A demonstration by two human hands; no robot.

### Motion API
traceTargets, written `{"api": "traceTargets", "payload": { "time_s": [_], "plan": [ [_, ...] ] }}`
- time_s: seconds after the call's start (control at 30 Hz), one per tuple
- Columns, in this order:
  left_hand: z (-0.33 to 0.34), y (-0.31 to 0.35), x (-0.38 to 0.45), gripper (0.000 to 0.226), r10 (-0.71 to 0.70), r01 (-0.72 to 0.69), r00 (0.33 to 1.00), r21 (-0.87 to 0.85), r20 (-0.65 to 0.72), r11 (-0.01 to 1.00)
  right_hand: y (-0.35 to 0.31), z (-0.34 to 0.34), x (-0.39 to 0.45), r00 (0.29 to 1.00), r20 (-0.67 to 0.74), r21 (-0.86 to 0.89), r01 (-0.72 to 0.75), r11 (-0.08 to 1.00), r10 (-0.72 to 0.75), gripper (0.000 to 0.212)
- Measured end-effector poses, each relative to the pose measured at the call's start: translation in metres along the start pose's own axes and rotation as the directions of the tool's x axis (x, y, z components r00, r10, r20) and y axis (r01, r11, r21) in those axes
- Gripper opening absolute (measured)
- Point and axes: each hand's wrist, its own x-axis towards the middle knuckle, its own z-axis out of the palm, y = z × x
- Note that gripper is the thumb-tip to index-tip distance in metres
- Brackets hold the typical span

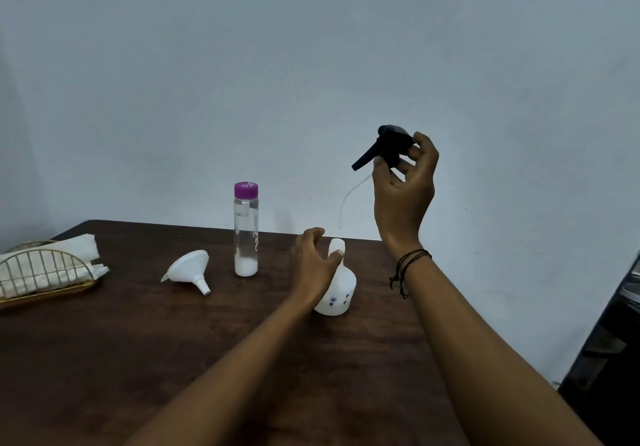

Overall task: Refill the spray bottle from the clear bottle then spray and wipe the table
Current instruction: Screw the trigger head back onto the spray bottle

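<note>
Spray head, black w/ trigger, is off its bottle and held up at centre-right of the frame by the right hand. Grip there: thumb and fingertips curled round the head's rear and neck, pinching it; trigger points down-left. Thin white dip tube hangs from the head, curving down toward the wall side, its tip above the worktop's far edge, not touching anything. Dark cord bracelet sits on the right wrist.

Spray bottle, white w/ small purple flower print, stands on the dark wooden worktop just right of frame centre, neck open. Left hand is against the bottle's neck and shoulder, thumb lying on the neck, fingers curled round the far side. Grip looks loose; how firmly it holds can't be told.

Clear bottle stands upright left of the spray bottle, near but apart, purple cap on, a little white liquid at the bottom, rest see-through. White funnel lies on its side just left of the clear bottle, spout pointing lower right, wide mouth facing upper left.

Gold wire holder w/ white paper napkins sits at the worktop's left edge, partly cut off by the frame. Pale wall fills the upper frame; dark object at the lower right edge, unclear what.
</note>
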Motion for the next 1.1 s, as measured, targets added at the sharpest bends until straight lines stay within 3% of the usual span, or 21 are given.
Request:
{"api": "traceTargets", "payload": {
  "time_s": [0.1, 0.27, 0.4, 0.6, 0.73, 0.9, 1.1],
  "plan": [
    [0.003, -0.006, 0.003, 0.056, 0.005, -0.006, 1.000, 0.019, 0.024, 1.000, 0.002, -0.003, -0.005, 1.000, -0.007, -0.005, -0.008, 1.000, 0.008, 0.052],
    [0.008, -0.009, 0.003, 0.033, 0.022, -0.023, 0.999, 0.018, 0.024, 1.000, 0.014, -0.008, -0.020, 0.999, 0.001, -0.020, -0.043, 0.999, 0.043, 0.051],
    [0.010, -0.012, 0.003, 0.042, 0.025, -0.026, 0.999, 0.031, 0.039, 0.999, 0.022, -0.011, -0.028, 0.999, 0.035, -0.049, -0.034, 0.998, 0.035, 0.050],
    [0.011, -0.014, 0.003, 0.031, 0.023, -0.024, 0.999, 0.038, 0.044, 0.999, 0.034, -0.018, -0.039, 0.988, 0.114, -0.099, -0.093, 0.991, 0.104, 0.047],
    [0.012, -0.015, 0.002, 0.025, 0.038, -0.039, 0.999, 0.016, 0.036, 0.999, 0.049, -0.018, -0.051, 0.930, 0.259, -0.202, -0.212, 0.956, 0.261, 0.043],
    [0.011, -0.018, 0.002, 0.021, 0.080, -0.083, 0.995, 0.054, 0.053, 0.995, 0.060, -0.013, -0.052, 0.805, 0.401, -0.398, -0.276, 0.875, 0.436, 0.046],
    [0.010, -0.020, 0.003, 0.012, 0.097, -0.098, 0.993, 0.001, 0.072, 0.995, 0.077, -0.006, -0.053, 0.731, 0.478, -0.494, -0.235, 0.837, 0.487, 0.054]
  ]
}}
